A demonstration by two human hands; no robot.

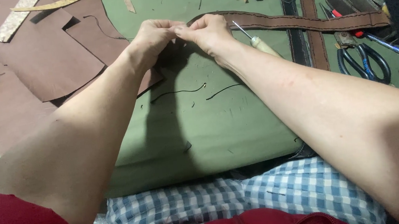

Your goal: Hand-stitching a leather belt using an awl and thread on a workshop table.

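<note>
My fingers pinch the end of the brown leather strap (297,23) at the mat's far edge, left hand (153,37) and right hand (207,31) touching. An awl (255,40) lies just beside my right wrist; scissors (364,61) sit further right. Bare green mat (200,126) lies open toward me.

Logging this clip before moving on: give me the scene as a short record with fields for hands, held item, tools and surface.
left hand: fingers pinch the end of the brown leather strap
right hand: fingers pinch the same strap end, touching the left hand
awl: pale wooden handle, by the right wrist
scissors: dark handles, lying right of the strap
leather sheets: brown, flat at the left
surface: green mat with loose dark thread bits
</note>
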